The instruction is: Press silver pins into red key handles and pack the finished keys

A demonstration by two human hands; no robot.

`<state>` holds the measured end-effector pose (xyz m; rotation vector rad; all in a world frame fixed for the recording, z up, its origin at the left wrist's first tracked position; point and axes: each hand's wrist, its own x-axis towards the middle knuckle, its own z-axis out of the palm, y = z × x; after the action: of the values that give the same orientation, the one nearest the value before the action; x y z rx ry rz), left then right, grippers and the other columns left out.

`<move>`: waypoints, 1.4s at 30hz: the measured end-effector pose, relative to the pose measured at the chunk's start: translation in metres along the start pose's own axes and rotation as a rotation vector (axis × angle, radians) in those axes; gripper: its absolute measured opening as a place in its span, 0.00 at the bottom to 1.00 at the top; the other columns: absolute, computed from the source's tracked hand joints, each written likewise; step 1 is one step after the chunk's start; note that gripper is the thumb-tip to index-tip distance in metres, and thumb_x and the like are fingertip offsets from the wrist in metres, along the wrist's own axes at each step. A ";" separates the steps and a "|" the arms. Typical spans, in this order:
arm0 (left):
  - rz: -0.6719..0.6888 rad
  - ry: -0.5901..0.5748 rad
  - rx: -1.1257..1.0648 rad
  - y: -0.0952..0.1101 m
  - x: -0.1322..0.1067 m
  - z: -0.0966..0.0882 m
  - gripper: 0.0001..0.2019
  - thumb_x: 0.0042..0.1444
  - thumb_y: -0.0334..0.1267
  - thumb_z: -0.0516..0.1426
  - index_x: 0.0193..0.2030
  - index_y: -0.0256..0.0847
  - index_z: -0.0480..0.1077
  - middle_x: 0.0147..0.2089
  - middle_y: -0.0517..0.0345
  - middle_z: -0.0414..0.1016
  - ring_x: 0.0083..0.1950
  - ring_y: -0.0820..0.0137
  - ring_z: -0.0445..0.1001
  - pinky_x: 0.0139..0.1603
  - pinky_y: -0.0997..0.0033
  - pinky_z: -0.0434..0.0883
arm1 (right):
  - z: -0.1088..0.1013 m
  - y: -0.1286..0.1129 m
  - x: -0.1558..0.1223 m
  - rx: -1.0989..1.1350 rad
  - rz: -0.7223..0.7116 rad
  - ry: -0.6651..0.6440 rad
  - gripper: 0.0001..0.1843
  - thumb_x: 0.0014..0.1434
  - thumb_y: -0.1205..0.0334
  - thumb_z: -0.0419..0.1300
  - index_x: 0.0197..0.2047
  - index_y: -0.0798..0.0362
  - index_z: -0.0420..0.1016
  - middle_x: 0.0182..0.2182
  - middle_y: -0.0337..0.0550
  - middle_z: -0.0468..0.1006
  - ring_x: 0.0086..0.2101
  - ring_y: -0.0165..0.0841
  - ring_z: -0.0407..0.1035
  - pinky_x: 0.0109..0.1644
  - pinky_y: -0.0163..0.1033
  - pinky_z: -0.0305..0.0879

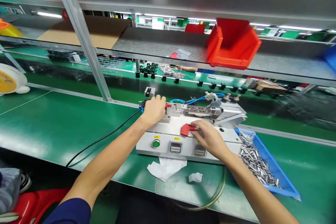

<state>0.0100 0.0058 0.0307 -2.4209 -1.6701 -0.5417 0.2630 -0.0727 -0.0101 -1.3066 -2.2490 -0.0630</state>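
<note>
A small grey bench machine [168, 136] with a green button [156, 143] and two digital displays stands on the green table. My left hand [153, 109] is closed over a part at the machine's left end, beside a small red piece [168, 105]; what it grips is hidden. My right hand [208, 135] pinches a metal piece tipped with a red plastic handle [187, 129] on the machine's top plate. A metal fixture [207, 110] with blue air hoses sits behind my right hand.
A blue tray [273, 168] of several metal pins lies right of the machine. White cloth scraps [166, 167] lie at the front edge. A black cable [105, 136] runs left. Overhead is a shelf with a red bin [232, 43]. Another person's arm [187, 68] shows beyond the rack.
</note>
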 end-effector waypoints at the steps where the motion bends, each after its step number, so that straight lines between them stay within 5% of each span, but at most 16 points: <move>1: 0.005 0.007 0.007 0.001 0.001 0.002 0.10 0.62 0.23 0.55 0.48 0.32 0.73 0.46 0.39 0.75 0.49 0.50 0.78 0.43 0.59 0.75 | -0.002 0.000 -0.005 -0.018 0.001 0.021 0.13 0.67 0.62 0.55 0.53 0.49 0.75 0.48 0.53 0.80 0.48 0.47 0.77 0.50 0.52 0.77; 6: 0.051 0.045 0.026 -0.004 -0.015 0.012 0.09 0.68 0.31 0.53 0.44 0.33 0.76 0.48 0.38 0.76 0.52 0.51 0.75 0.48 0.55 0.74 | -0.020 0.004 -0.038 -0.080 -0.017 0.133 0.14 0.69 0.61 0.54 0.56 0.47 0.73 0.52 0.54 0.76 0.51 0.47 0.75 0.52 0.53 0.76; 11: 0.120 0.074 -0.070 -0.023 -0.037 0.017 0.12 0.71 0.38 0.53 0.52 0.38 0.76 0.53 0.43 0.80 0.53 0.52 0.75 0.53 0.53 0.74 | -0.029 0.020 -0.074 -0.198 0.067 0.245 0.10 0.69 0.61 0.56 0.51 0.48 0.74 0.45 0.53 0.76 0.45 0.46 0.75 0.46 0.50 0.75; 17: 0.350 0.306 -0.152 -0.023 -0.095 0.026 0.11 0.71 0.39 0.52 0.49 0.41 0.75 0.46 0.46 0.80 0.49 0.52 0.76 0.46 0.56 0.71 | -0.012 0.026 -0.107 -0.281 0.220 0.045 0.13 0.70 0.61 0.53 0.54 0.50 0.74 0.41 0.50 0.77 0.36 0.42 0.74 0.37 0.44 0.71; 23: 0.445 0.241 -0.123 -0.018 -0.162 0.054 0.11 0.73 0.34 0.50 0.51 0.40 0.74 0.45 0.49 0.78 0.41 0.61 0.79 0.39 0.64 0.69 | -0.014 0.028 -0.124 -0.056 0.299 0.041 0.07 0.71 0.61 0.54 0.46 0.49 0.74 0.38 0.46 0.76 0.33 0.36 0.73 0.37 0.40 0.71; 27: 0.402 0.160 -0.248 -0.026 -0.159 0.057 0.13 0.74 0.36 0.49 0.54 0.45 0.74 0.47 0.54 0.79 0.38 0.66 0.80 0.33 0.70 0.70 | -0.021 0.032 -0.125 0.128 0.333 0.033 0.06 0.68 0.62 0.57 0.46 0.49 0.74 0.33 0.43 0.76 0.31 0.36 0.72 0.37 0.41 0.71; 30: 0.341 0.126 -0.292 -0.027 -0.151 0.055 0.13 0.73 0.38 0.50 0.50 0.47 0.76 0.43 0.58 0.79 0.32 0.69 0.77 0.28 0.71 0.68 | -0.020 0.034 -0.122 0.060 0.366 0.021 0.05 0.67 0.62 0.58 0.45 0.49 0.75 0.31 0.41 0.77 0.30 0.36 0.72 0.36 0.40 0.69; 35: 0.248 0.053 -0.306 -0.023 -0.149 0.052 0.13 0.73 0.39 0.49 0.48 0.45 0.76 0.43 0.57 0.78 0.34 0.67 0.78 0.30 0.70 0.68 | -0.012 0.026 -0.120 -0.018 0.378 0.029 0.05 0.67 0.64 0.56 0.43 0.49 0.74 0.34 0.43 0.78 0.31 0.37 0.73 0.37 0.41 0.69; 38: 0.247 0.034 -0.419 -0.017 -0.145 0.050 0.12 0.73 0.39 0.50 0.48 0.44 0.75 0.43 0.56 0.78 0.38 0.66 0.79 0.36 0.69 0.72 | -0.004 0.017 -0.122 -0.084 0.355 0.077 0.07 0.68 0.63 0.54 0.45 0.49 0.73 0.40 0.48 0.77 0.34 0.38 0.75 0.38 0.42 0.71; 42: 0.371 0.153 -0.523 0.006 -0.125 0.044 0.11 0.72 0.38 0.51 0.49 0.41 0.74 0.46 0.49 0.78 0.48 0.60 0.78 0.51 0.61 0.75 | 0.009 0.019 -0.121 -0.208 0.282 0.220 0.08 0.68 0.58 0.55 0.45 0.49 0.74 0.44 0.52 0.76 0.40 0.43 0.75 0.38 0.43 0.71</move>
<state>-0.0144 -0.0915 -0.0568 -2.8479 -1.0725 -1.1793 0.3219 -0.1564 -0.0784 -1.6294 -1.8954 -0.3294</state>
